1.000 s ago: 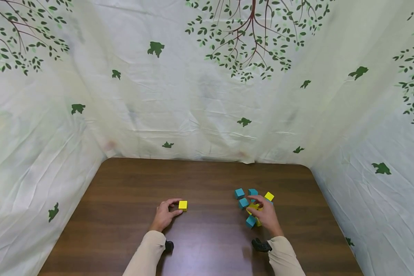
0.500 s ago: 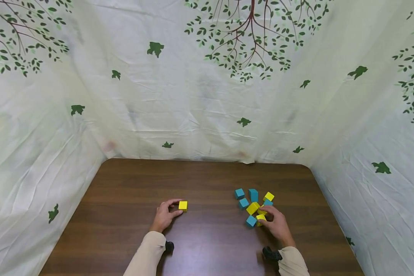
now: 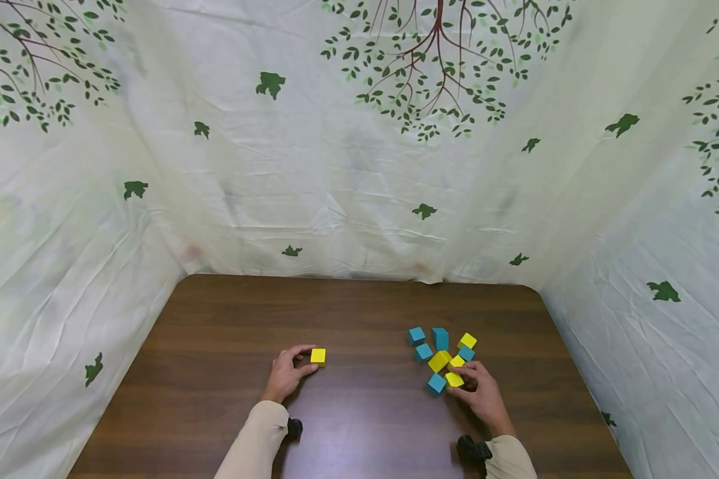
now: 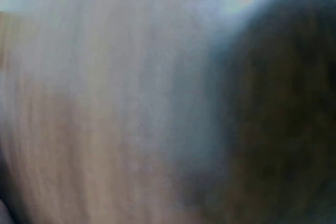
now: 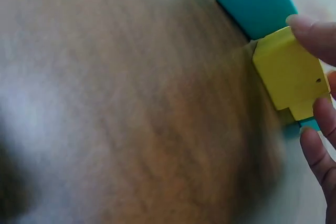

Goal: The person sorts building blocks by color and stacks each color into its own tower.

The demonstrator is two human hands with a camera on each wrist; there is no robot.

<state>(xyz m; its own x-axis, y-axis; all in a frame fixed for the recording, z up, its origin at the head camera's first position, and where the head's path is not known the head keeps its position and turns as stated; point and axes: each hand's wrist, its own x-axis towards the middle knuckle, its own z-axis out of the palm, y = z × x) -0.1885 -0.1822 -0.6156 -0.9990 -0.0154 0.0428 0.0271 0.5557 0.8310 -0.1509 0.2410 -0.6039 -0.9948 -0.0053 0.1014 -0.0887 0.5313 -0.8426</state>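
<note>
In the head view my left hand (image 3: 284, 374) pinches a yellow cube (image 3: 318, 357) between thumb and fingertips, left of the table's middle. The left wrist view is too blurred to show it. To the right, my right hand (image 3: 484, 394) has thumb and fingers around another yellow cube (image 3: 454, 380) at the near edge of a loose group. Seen from the right wrist, the thumb (image 5: 315, 36) lies on one side of this yellow cube (image 5: 286, 72) and fingertips on the other. A blue cube (image 3: 437, 383) sits just left of it, and a yellow cube (image 3: 439, 361) lies behind.
Several more cubes fill the group: blue cubes (image 3: 416, 335) on its left, a taller-looking blue block (image 3: 440, 338) at the back, a yellow cube (image 3: 467, 340) at the far right. Behind the brown table (image 3: 359, 303) hangs a white cloth (image 3: 359, 173) with leaf prints.
My right hand has moved right and nearer from above the group, and its fingers have come around the near yellow cube. The left hand stays still with its cube.
</note>
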